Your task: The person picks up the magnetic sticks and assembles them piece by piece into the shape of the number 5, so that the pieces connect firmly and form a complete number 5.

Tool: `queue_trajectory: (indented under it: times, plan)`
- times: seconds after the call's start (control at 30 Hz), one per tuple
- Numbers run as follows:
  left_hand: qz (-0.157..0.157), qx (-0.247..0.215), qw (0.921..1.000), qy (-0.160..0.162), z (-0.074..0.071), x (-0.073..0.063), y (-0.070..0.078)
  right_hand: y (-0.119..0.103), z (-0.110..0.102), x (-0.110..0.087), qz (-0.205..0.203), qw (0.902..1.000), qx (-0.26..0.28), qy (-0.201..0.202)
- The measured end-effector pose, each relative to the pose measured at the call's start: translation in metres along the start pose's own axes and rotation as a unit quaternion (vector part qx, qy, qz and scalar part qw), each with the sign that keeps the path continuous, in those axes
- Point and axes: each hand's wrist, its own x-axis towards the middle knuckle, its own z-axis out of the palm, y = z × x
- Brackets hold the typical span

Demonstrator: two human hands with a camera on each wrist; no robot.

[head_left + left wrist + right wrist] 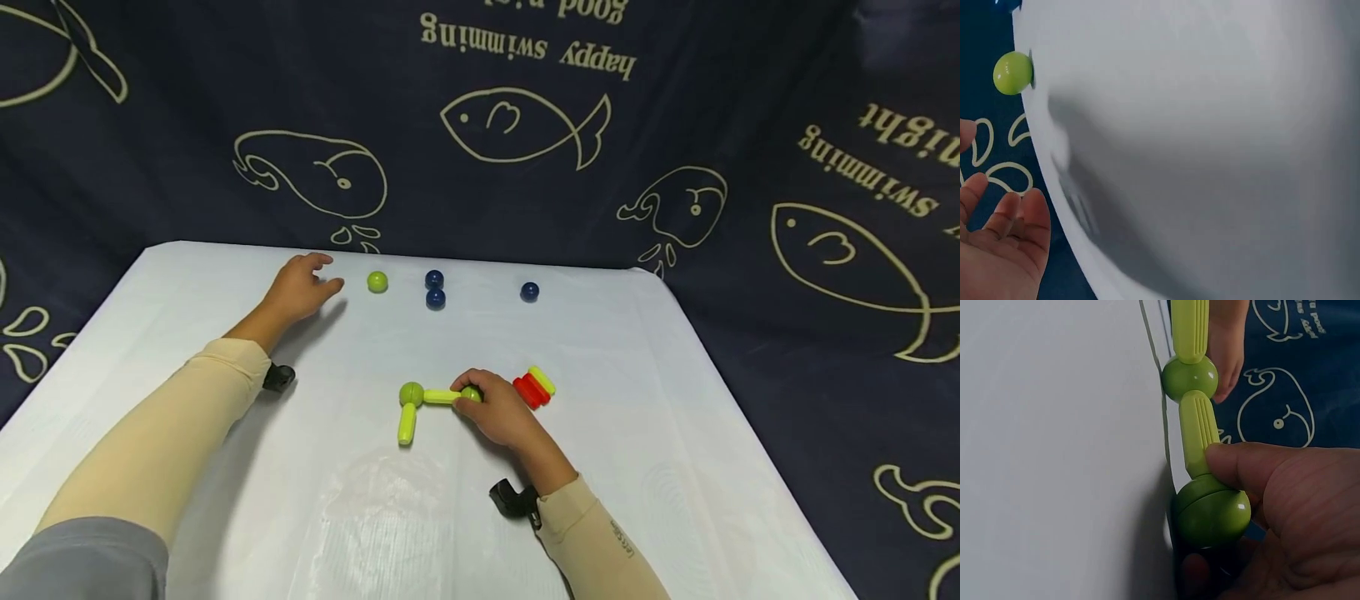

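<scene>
My right hand [491,408] grips a green ball [1213,512] at the right end of a joined piece. Its thumb lies on the yellow-green rod [1197,431] that runs out of this ball. The rod leads left to another green ball [411,394], from which a further yellow-green rod [407,425] points toward me. Over the far left of the table hovers my left hand [297,287], fingers loosely bent and apart, holding nothing. A loose green ball [377,282] lies just right of it and also shows in the left wrist view.
Two dark blue balls [435,298] sit together at the back of the white table [637,467], and a single blue ball [529,292] lies farther right. Beside my right hand are red rods [531,391] and a yellow-green rod [542,380]. A dark printed cloth [525,208] hangs behind.
</scene>
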Motion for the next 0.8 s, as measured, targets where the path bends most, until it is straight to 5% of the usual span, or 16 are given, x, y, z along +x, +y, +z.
queue_trajectory:
  times: [0.43, 0.8]
  plan:
    - [-0.03, -0.059, 0.997, -0.041, 0.019, 0.013, 0.001, 0.001, 0.0, 0.0, 0.002, 1.0, -0.007, 0.0]
    - [-0.049, -0.089, 0.9927, -0.065, 0.036, 0.02, 0.019, 0.001, 0.0, 0.0, 0.001, 1.0, 0.001, 0.001]
